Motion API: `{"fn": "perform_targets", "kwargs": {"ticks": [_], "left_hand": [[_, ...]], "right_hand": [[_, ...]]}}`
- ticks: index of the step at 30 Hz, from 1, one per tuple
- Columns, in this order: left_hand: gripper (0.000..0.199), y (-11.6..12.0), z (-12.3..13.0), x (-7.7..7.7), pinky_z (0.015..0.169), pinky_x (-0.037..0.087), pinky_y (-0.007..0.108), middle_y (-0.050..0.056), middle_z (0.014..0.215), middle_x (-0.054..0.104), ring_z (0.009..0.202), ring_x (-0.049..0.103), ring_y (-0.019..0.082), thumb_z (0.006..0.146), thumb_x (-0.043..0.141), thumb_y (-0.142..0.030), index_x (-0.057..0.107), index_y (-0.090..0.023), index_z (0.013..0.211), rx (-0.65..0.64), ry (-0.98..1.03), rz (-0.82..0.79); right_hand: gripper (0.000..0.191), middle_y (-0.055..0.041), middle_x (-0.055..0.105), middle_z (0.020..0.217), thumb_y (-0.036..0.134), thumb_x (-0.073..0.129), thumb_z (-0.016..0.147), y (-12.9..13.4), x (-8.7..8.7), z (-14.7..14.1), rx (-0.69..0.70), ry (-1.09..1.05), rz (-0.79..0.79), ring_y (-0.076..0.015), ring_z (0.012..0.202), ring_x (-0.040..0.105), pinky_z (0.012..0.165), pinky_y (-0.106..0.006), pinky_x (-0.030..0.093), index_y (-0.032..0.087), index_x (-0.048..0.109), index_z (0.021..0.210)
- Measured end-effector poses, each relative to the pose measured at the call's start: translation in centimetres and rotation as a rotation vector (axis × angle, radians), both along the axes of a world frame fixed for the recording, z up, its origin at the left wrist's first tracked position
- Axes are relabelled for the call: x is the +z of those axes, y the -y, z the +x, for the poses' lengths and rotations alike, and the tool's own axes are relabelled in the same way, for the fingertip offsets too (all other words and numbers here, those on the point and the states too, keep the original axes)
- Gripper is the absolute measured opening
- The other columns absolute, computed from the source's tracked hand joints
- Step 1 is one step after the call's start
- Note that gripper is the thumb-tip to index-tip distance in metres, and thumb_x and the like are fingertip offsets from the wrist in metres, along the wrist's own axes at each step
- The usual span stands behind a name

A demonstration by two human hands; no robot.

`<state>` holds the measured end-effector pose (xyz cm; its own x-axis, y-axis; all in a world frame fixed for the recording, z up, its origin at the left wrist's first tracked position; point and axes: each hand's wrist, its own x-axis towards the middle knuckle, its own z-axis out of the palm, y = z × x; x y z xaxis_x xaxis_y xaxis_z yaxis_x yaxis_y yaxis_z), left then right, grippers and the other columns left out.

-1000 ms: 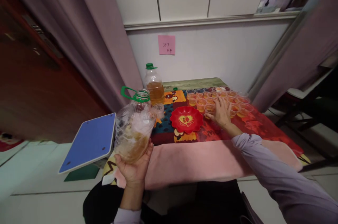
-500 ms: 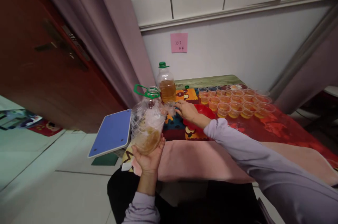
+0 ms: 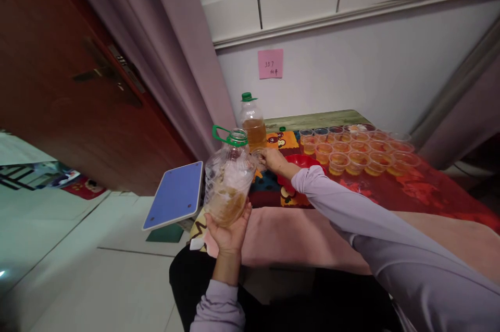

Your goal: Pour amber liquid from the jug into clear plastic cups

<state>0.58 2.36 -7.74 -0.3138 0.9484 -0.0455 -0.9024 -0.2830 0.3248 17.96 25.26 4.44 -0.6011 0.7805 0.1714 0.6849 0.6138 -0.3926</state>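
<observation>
My left hand [image 3: 229,233] cups the lower part of a large clear plastic jug [image 3: 231,178] from below. The jug is uncapped, has a green ring handle at its neck, and holds some amber liquid at the bottom. My right hand [image 3: 274,161] is closed around a small clear plastic cup [image 3: 258,155] just right of the jug; the jug hides part of the cup. Behind them stands a second jug [image 3: 254,131] with a green cap, about half full of amber liquid. A red bowl [image 3: 291,178] lies below my right forearm.
Several clear cups of amber liquid [image 3: 339,162] stand in rows at the right of the red patterned table cover [image 3: 375,183]. A green cap [image 3: 282,128] lies at the back. A blue board [image 3: 174,194] is at the left, beside a wooden door [image 3: 78,113].
The view has shifted slightly, so the scene sits further right. My right hand and the cup have come closer to the jug. My left hand still supports the jug.
</observation>
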Motion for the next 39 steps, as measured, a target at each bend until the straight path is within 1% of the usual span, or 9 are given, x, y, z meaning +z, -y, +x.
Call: {"fn": "perform_targets", "kwargs": {"ticks": [7, 12, 16, 18, 20, 23, 28, 31, 39], "left_hand": [[0.069, 0.0, -0.1, -0.1, 0.115, 0.05, 0.072, 0.016, 0.15, 0.071, 0.146, 0.061, 0.044, 0.088, 0.068, -0.072, 0.071, -0.032, 0.145, -0.005, -0.005, 0.011], [0.07, 0.1, 0.2, 0.1, 0.114, 0.051, 0.072, 0.016, 0.152, 0.07, 0.146, 0.06, 0.045, 0.087, 0.07, -0.072, 0.071, -0.033, 0.145, 0.019, -0.011, 0.0], [0.07, 0.1, 0.5, 0.5, 0.115, 0.051, 0.073, 0.016, 0.156, 0.068, 0.151, 0.056, 0.046, 0.088, 0.069, -0.072, 0.07, -0.032, 0.145, 0.055, -0.012, -0.043], [0.069, 0.1, 0.6, 0.7, 0.114, 0.051, 0.073, 0.016, 0.156, 0.068, 0.152, 0.055, 0.045, 0.089, 0.069, -0.072, 0.069, -0.033, 0.146, 0.067, -0.017, -0.062], [0.069, 0.1, 0.6, 0.8, 0.114, 0.052, 0.073, 0.015, 0.153, 0.07, 0.15, 0.057, 0.044, 0.091, 0.069, -0.07, 0.067, -0.033, 0.148, 0.075, -0.021, -0.059], [0.067, 0.0, 0.5, 0.6, 0.112, 0.053, 0.074, 0.014, 0.147, 0.074, 0.142, 0.064, 0.042, 0.092, 0.07, -0.067, 0.065, -0.034, 0.15, 0.069, -0.025, -0.042], [0.077, -0.2, 0.1, -0.1, 0.109, 0.057, 0.073, 0.02, 0.14, 0.076, 0.133, 0.07, 0.043, 0.09, 0.071, -0.068, 0.063, -0.022, 0.152, 0.035, -0.063, -0.093], [0.082, -0.3, 0.1, -0.1, 0.106, 0.059, 0.072, 0.021, 0.136, 0.078, 0.13, 0.071, 0.044, 0.086, 0.073, -0.07, 0.064, -0.019, 0.15, 0.051, -0.09, -0.119], [0.079, -0.3, 0.7, 1.1, 0.111, 0.056, 0.07, 0.017, 0.141, 0.076, 0.143, 0.063, 0.043, 0.08, 0.081, -0.068, 0.066, -0.027, 0.147, 0.101, -0.156, -0.129]], "right_hand": [[0.013, -0.0109, 0.082, 0.106, 0.015, 0.076, 0.091, 0.3, 0.6, 0.2, -0.026, -0.072, 0.009, -0.0228, 0.093, 0.072, 0.081, -0.029, 0.05, 0.016, 0.081, 0.103], [0.012, -0.0125, 0.079, 0.108, 0.023, 0.069, 0.101, 0.4, 2.8, 1.0, -0.02, -0.165, 0.062, -0.0224, 0.098, 0.07, 0.088, -0.031, 0.049, 0.016, 0.078, 0.103], [0.016, -0.0117, 0.077, 0.111, 0.025, 0.064, 0.106, 0.5, 5.0, 3.8, -0.023, -0.258, 0.143, -0.0226, 0.099, 0.068, 0.093, -0.032, 0.048, 0.017, 0.078, 0.107], [0.016, -0.0106, 0.077, 0.109, 0.024, 0.064, 0.105, 0.9, 5.0, 6.3, -0.025, -0.329, 0.215, -0.0237, 0.099, 0.069, 0.092, -0.033, 0.048, 0.018, 0.078, 0.106], [0.017, -0.0102, 0.077, 0.106, 0.025, 0.063, 0.105, 1.7, 3.8, 9.1, -0.041, -0.358, 0.268, -0.0251, 0.097, 0.069, 0.09, -0.034, 0.049, 0.02, 0.079, 0.103], [0.017, -0.0106, 0.078, 0.105, 0.025, 0.063, 0.104, 3.1, 0.3, 12.8, -0.11, -0.27, 0.234, -0.0253, 0.094, 0.069, 0.085, -0.034, 0.05, 0.021, 0.079, 0.099], [0.015, -0.0109, 0.079, 0.114, 0.023, 0.066, 0.103, 4.8, -4.8, 15.5, -0.202, -0.141, 0.11, -0.0231, 0.096, 0.072, 0.079, -0.03, 0.051, 0.021, 0.081, 0.102], [0.017, -0.0104, 0.079, 0.122, 0.021, 0.065, 0.105, 5.1, -5.7, 15.7, -0.205, -0.143, 0.104, -0.0219, 0.1, 0.074, 0.077, -0.028, 0.052, 0.022, 0.082, 0.108], [0.02, -0.011, 0.078, 0.133, 0.02, 0.066, 0.103, 4.5, -6.8, 16.0, -0.213, -0.181, 0.112, -0.023, 0.105, 0.076, 0.081, -0.03, 0.057, 0.024, 0.084, 0.113]]}}
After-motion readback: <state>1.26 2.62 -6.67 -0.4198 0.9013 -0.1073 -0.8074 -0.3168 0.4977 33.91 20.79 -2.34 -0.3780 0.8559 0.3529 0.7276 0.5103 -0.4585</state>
